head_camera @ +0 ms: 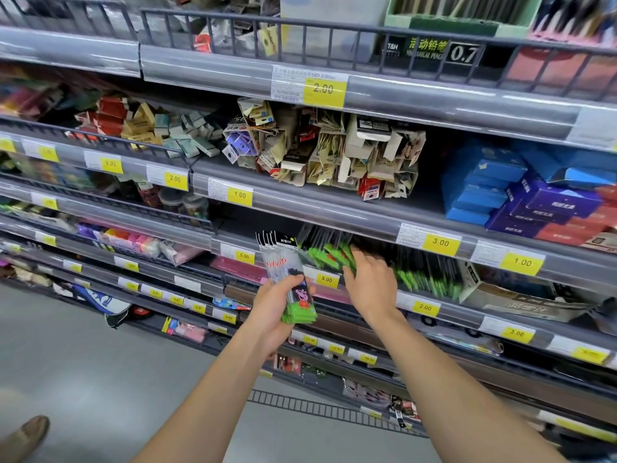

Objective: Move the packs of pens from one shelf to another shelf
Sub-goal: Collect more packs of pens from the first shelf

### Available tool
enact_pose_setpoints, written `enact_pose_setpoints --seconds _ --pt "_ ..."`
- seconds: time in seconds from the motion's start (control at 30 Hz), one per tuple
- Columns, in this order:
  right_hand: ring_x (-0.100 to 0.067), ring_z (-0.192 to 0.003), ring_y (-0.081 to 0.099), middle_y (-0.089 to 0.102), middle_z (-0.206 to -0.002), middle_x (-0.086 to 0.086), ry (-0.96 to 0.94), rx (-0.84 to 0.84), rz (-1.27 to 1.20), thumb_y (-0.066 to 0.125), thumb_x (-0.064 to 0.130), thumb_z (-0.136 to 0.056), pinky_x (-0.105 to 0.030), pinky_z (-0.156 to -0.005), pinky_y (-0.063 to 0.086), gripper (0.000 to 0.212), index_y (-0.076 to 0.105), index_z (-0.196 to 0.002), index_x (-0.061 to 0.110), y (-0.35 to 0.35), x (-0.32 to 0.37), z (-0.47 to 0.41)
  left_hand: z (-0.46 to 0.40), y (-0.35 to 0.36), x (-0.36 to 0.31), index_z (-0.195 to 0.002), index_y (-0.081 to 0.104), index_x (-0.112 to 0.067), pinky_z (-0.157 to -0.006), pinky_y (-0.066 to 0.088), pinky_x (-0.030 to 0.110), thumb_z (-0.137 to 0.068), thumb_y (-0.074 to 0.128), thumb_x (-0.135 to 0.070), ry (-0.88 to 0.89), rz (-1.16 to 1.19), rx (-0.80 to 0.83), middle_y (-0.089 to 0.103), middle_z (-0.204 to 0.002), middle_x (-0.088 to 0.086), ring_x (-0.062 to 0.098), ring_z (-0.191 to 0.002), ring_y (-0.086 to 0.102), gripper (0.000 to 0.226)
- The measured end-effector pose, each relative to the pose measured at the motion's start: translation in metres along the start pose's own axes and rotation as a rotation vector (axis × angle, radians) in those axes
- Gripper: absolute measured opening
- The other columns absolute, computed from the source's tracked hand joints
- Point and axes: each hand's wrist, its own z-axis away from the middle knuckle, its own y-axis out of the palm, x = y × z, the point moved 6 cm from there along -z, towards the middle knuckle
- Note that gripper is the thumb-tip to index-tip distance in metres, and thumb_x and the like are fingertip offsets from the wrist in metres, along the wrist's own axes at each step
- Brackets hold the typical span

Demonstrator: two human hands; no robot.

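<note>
My left hand (273, 305) grips a stack of pen packs (287, 272), clear sleeves with green bottoms and a pink cartoon pig, held upright in front of the shelves. More green-bottomed pen packs (329, 257) lie in a row on the shelf (430, 304) behind a 2.00 price tag. My right hand (369, 282) reaches into that shelf with its fingers spread over the packs and touching their green ends; whether it holds one I cannot tell. Further packs (430, 282) lie to its right.
The shelf above holds crumpled cardboard boxes (334, 152) and blue and purple boxes (521, 192). An open cardboard carton (510, 295) sits right of the pens. Lower shelves (334, 349) jut out towards me. Grey floor lies at left with a shoe (26, 436) on it.
</note>
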Motion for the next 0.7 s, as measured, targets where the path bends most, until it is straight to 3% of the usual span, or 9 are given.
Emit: enact_pose_setpoints --seconds 0.1,0.23,0.33,0.43,0.53,0.6,0.7 --pt "-0.031 -0.11 0.067 0.075 -0.12 -0.007 -0.021 -0.12 -0.067 0.062 0.021 -0.099 -0.044 -0.091 0.057 0.035 0.066 -0.133 0.012 -0.005 -0.003 0.011 -0.003 0.004 0.0 -0.134 0.06 -0.001 -0.064 0.062 0.034 -0.099 0.067 -0.008 0.004 -0.01 0.008 0.076 -0.09 0.013 0.021 -0.078 0.076 0.036" --pt "-0.029 -0.115 0.068 0.074 -0.122 -0.01 -0.059 -0.259 -0.165 0.062 0.012 -0.099 -0.046 -0.099 0.055 0.03 0.07 -0.128 0.006 -0.015 -0.006 0.031 -0.004 0.019 0.004 -0.131 0.064 -0.005 -0.064 0.062 0.034 -0.1 0.067 -0.009 0.001 -0.035 0.041 0.078 -0.089 0.011 0.02 -0.078 0.076 0.031" --pt "-0.028 -0.118 0.068 0.073 -0.123 -0.009 -0.129 -0.414 -0.216 0.063 0.01 -0.099 -0.045 -0.102 0.054 0.029 0.071 -0.126 0.005 -0.026 -0.002 0.056 -0.005 0.031 0.008 -0.134 0.064 -0.004 -0.063 0.061 0.034 -0.102 0.067 -0.014 -0.004 -0.048 0.074 0.078 -0.098 0.014 0.021 -0.081 0.077 0.034" --pt "-0.024 -0.122 0.066 0.074 -0.123 -0.006 -0.293 -0.54 -0.246 0.064 0.009 -0.098 -0.041 -0.103 0.053 0.028 0.071 -0.125 0.004 -0.035 0.01 0.082 -0.006 0.042 0.009 -0.136 0.065 -0.004 -0.073 0.062 0.037 -0.105 0.063 -0.024 0.001 -0.025 0.123 0.079 -0.112 0.016 0.026 -0.095 0.078 0.038" --pt "-0.023 -0.13 0.06 0.072 -0.127 -0.005 -0.448 -0.501 -0.258 0.064 0.006 -0.098 -0.041 -0.105 0.051 0.029 0.071 -0.126 0.005 -0.036 0.025 0.095 -0.007 0.051 0.008 -0.136 0.066 -0.003 -0.096 0.058 0.045 -0.108 0.051 -0.044 -0.033 0.024 0.162 0.073 -0.129 0.022 0.034 -0.118 0.071 0.052" --pt "-0.023 -0.135 0.055 0.068 -0.134 -0.005 -0.517 -0.416 -0.237 0.06 0.007 -0.099 -0.043 -0.107 0.048 0.032 0.068 -0.13 0.005 -0.034 0.032 0.096 -0.007 0.053 0.006 -0.134 0.067 -0.003 -0.102 0.055 0.046 -0.105 0.052 -0.053 -0.047 0.067 0.174 0.072 -0.129 0.021 0.034 -0.117 0.07 0.06" --pt "-0.025 -0.14 0.05 0.063 -0.141 -0.007 -0.539 -0.284 -0.263 0.048 0.01 -0.096 -0.043 -0.114 0.042 0.042 0.066 -0.134 0.006 -0.031 0.032 0.093 -0.012 0.046 0.003 -0.128 0.067 -0.002 -0.081 0.062 0.041 -0.1 0.067 -0.024 -0.008 0.061 0.121 0.074 -0.111 0.02 0.029 -0.094 0.075 0.035"
